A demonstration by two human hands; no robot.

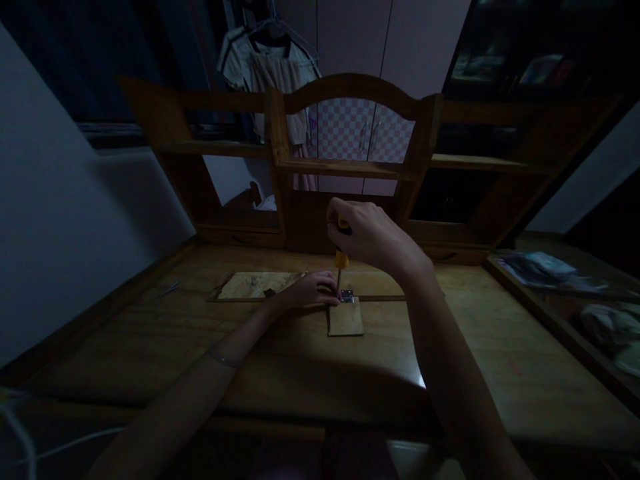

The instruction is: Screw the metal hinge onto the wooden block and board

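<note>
My right hand (367, 235) is closed round the yellow and black handle of a screwdriver (341, 259) held upright, tip down on a small metal hinge (348, 297). The hinge lies where a long wooden board (255, 285) meets a small wooden piece (346, 319) on the desk (310, 360). My left hand (313, 291) rests on the board just left of the screwdriver's shaft, its fingertips pinched close to the tip; what they hold is too small to name.
A wooden shelf unit (350, 167) stands at the back of the desk. Clothes (273, 67) hang behind it. A side surface at the right carries papers and other items (540, 268). A white cable (20, 440) runs at the bottom left. The room is dim.
</note>
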